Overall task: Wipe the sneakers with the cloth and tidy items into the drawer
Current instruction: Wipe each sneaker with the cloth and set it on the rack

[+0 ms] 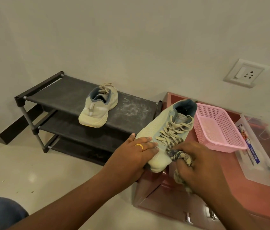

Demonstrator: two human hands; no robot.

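Note:
A pale sneaker point(162, 128) with beige laces and a blue collar lies across the corner of the reddish drawer unit point(222, 176), toe pointing toward me. My left hand point(131, 156), wearing a gold ring, grips its toe from the left. My right hand point(200, 166) presses a checked grey and beige cloth point(179, 155) against the toe's right side. The second sneaker point(97, 108) stands on the top shelf of the black shoe rack point(61, 97), heel toward me.
A pink mesh basket point(217, 130) sits on the drawer unit beside the held sneaker. A clear plastic box point(263, 156) with a label and an orange clip is at the right. Drawer handles point(189, 218) show below. A wall socket point(245, 73) is behind.

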